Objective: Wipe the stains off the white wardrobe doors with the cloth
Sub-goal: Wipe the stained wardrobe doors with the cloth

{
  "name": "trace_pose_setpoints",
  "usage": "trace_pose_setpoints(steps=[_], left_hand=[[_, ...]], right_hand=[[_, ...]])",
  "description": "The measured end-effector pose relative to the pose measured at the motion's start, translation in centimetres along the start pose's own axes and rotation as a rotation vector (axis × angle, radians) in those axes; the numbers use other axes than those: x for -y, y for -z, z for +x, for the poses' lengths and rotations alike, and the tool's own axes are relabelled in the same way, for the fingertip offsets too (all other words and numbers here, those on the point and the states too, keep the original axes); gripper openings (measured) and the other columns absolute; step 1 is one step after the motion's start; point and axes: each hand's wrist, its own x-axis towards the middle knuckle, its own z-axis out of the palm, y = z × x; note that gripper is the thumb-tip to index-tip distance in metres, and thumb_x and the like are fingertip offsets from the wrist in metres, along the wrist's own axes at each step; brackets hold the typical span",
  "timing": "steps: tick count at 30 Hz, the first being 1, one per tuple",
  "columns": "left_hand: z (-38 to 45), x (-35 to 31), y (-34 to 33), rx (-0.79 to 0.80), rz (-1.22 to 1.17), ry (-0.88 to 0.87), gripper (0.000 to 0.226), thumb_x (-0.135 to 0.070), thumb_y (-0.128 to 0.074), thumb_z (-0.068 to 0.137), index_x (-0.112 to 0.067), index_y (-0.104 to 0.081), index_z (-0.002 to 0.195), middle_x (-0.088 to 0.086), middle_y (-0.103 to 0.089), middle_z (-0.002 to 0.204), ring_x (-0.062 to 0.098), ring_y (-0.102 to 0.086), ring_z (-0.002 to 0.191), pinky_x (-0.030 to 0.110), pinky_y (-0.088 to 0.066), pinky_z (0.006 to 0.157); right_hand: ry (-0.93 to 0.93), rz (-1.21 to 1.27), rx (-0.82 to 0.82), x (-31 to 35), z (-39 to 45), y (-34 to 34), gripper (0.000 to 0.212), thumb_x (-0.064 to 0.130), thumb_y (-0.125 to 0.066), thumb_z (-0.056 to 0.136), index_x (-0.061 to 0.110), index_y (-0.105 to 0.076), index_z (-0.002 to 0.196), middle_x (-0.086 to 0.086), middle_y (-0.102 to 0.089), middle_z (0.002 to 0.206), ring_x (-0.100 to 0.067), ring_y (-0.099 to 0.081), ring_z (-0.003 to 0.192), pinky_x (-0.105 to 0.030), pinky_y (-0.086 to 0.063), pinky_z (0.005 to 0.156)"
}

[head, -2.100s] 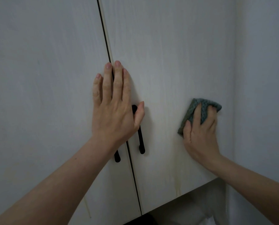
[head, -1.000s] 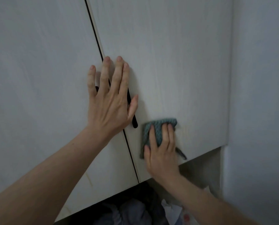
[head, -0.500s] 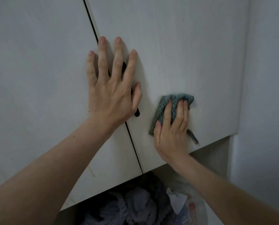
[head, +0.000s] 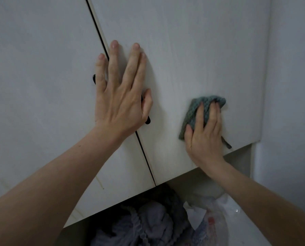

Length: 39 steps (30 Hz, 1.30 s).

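the left hand (head: pixel 120 96) lies flat with straight, spread fingers across the dark seam between the two white wardrobe doors, the left door (head: pixel 41 86) and the right door (head: pixel 192 50), covering most of the black handles (head: pixel 148 119), its grip wide and holding nothing. the right hand (head: pixel 204 134) presses a folded grey-green knitted cloth (head: pixel 192 110) against the lower part of the right door, fingers laid over it, near the door's bottom edge. a faint yellowish streak (head: pixel 99 181) shows low on the left door, and crumpled grey fabric (head: pixel 148 224) lies below the doors.
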Motion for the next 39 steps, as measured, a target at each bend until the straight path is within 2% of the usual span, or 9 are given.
trace_pose_setpoints(steps=[4,9,12,17,25,31,34,37,39], left_hand=[[0.0,-0.2,-0.1,0.007,-0.004,0.009,0.068,-0.038,-0.026,0.101,-0.006,-0.007,0.158,0.008,-0.002,0.167,0.043,0.0,0.151,0.057,-0.006,0.122],[0.1,-1.0,-0.2,0.027,0.006,0.008,0.065,-0.033,-0.025,0.104,0.002,-0.006,0.156,0.011,-0.002,0.166,0.048,0.0,0.149,0.061,-0.008,0.119],[0.2,-1.4,-0.4,0.039,0.001,0.02,0.067,-0.035,-0.026,0.105,0.004,-0.005,0.155,0.013,-0.001,0.166,0.049,0.001,0.149,0.063,-0.006,0.119],[0.4,-1.6,-0.5,0.038,-0.022,0.04,0.071,-0.039,-0.03,0.104,0.004,-0.005,0.155,0.016,-0.002,0.166,0.05,0.002,0.148,0.064,-0.004,0.119],[0.4,-1.8,-0.3,0.053,-0.005,0.043,0.073,-0.04,-0.034,0.103,0.004,-0.007,0.155,0.017,-0.004,0.165,0.05,0.002,0.149,0.065,-0.004,0.119],[0.5,-1.9,0.1,0.074,0.006,0.051,0.076,-0.044,-0.035,0.103,0.004,-0.007,0.155,0.016,-0.003,0.166,0.049,0.006,0.149,0.063,0.0,0.119],[0.6,-1.9,0.4,0.091,0.003,0.057,0.079,-0.049,-0.035,0.101,0.003,-0.009,0.155,0.015,-0.001,0.166,0.048,0.007,0.149,0.063,0.001,0.119],[0.6,-2.1,0.5,0.093,-0.018,0.063,0.084,-0.052,-0.038,0.1,0.004,-0.01,0.155,0.015,0.0,0.166,0.046,0.008,0.149,0.059,0.001,0.121],[0.6,-2.4,0.6,0.085,-0.039,0.062,0.088,-0.052,-0.04,0.099,0.006,-0.006,0.155,0.017,0.0,0.165,0.043,0.007,0.15,0.055,0.0,0.123]], right_hand=[[-0.069,0.044,0.031,1.3,-3.1,-1.0,0.061,0.033,-0.019,0.105,-0.004,-0.011,0.152,-0.035,-0.011,0.155,-0.048,-0.011,0.146,-0.055,-0.011,0.121],[0.086,0.002,0.172,0.8,-10.9,-2.3,0.06,0.037,-0.025,0.105,0.001,-0.014,0.151,-0.032,-0.016,0.152,-0.049,-0.018,0.142,-0.057,-0.022,0.115],[0.118,-0.023,0.127,-0.8,-7.0,-1.6,0.061,0.04,-0.022,0.104,0.003,-0.014,0.152,-0.032,-0.019,0.151,-0.049,-0.021,0.141,-0.057,-0.024,0.116],[-0.13,0.035,-0.023,-3.1,1.9,0.3,0.061,0.036,-0.016,0.104,-0.003,-0.014,0.152,-0.034,-0.015,0.153,-0.048,-0.018,0.143,-0.057,-0.017,0.119],[-0.115,0.094,0.167,-0.2,-8.4,-1.6,0.06,0.033,-0.017,0.103,-0.007,-0.019,0.149,-0.037,-0.013,0.153,-0.053,-0.014,0.142,-0.066,-0.023,0.113],[-0.018,0.099,0.062,-0.1,2.5,0.9,0.062,0.03,-0.022,0.101,-0.002,-0.013,0.153,-0.035,-0.009,0.154,-0.05,-0.009,0.144,-0.061,-0.012,0.119],[-0.108,0.126,-0.075,-0.4,9.1,2.4,0.058,0.027,-0.024,0.102,0.002,-0.017,0.154,-0.031,-0.013,0.156,-0.044,-0.012,0.146,-0.056,-0.012,0.12],[-0.225,0.17,-0.136,0.6,9.2,2.1,0.056,0.028,-0.023,0.104,0.003,-0.019,0.154,-0.029,-0.013,0.157,-0.042,-0.013,0.146,-0.055,-0.013,0.12],[-0.168,0.152,-0.075,1.6,5.7,1.4,0.057,0.03,-0.021,0.104,0.003,-0.018,0.154,-0.031,-0.012,0.157,-0.043,-0.011,0.147,-0.056,-0.012,0.12]])
